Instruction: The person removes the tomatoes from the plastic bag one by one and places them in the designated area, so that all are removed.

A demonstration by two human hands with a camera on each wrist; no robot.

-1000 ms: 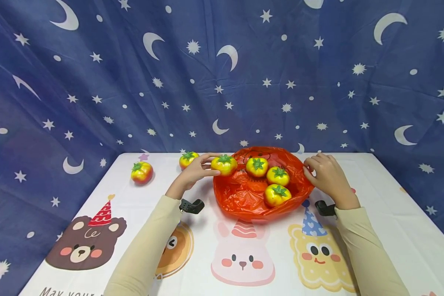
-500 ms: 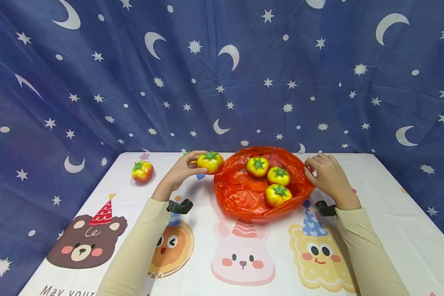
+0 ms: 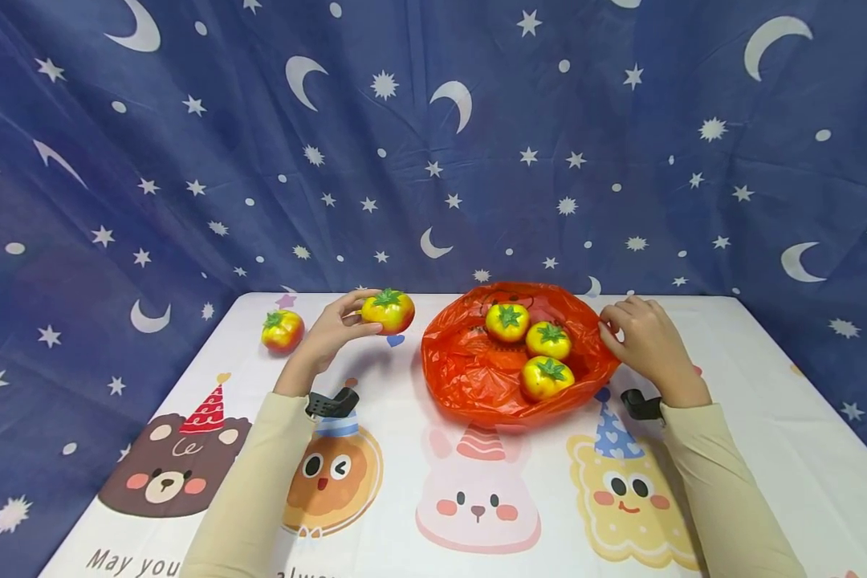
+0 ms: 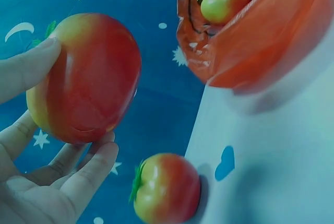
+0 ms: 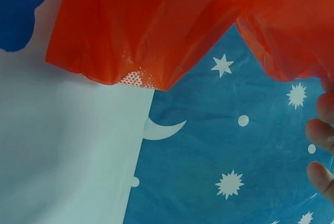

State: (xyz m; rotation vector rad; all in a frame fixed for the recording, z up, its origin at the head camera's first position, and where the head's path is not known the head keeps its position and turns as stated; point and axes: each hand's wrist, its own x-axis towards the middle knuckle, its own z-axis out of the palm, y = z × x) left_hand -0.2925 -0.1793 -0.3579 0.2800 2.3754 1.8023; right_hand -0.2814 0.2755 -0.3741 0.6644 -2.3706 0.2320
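In the head view, my left hand (image 3: 328, 333) holds a yellow-and-red tomato (image 3: 396, 311) with a green star-shaped top, just left of the bag and apart from it. The left wrist view shows this tomato (image 4: 96, 78) raised between thumb and fingers. Below it, another tomato (image 4: 167, 187) sits on the table, mostly hidden in the head view. A red plastic bag (image 3: 470, 381) lies wide-mouthed at the table's middle, with three tomatoes (image 3: 508, 323) inside. My right hand (image 3: 646, 337) pinches the bag's right rim. Only some right fingertips (image 5: 319, 132) show in the right wrist view.
One more tomato (image 3: 283, 331) sits at the table's back left. A white cloth (image 3: 751, 417) with cartoon figures covers the table. Behind it hangs a blue curtain (image 3: 376, 193) with moons and stars.
My left hand has moved left, carrying the tomato from over the bag's left rim to beside the bag. The right hand stays at the rim. The head view has shifted slightly.
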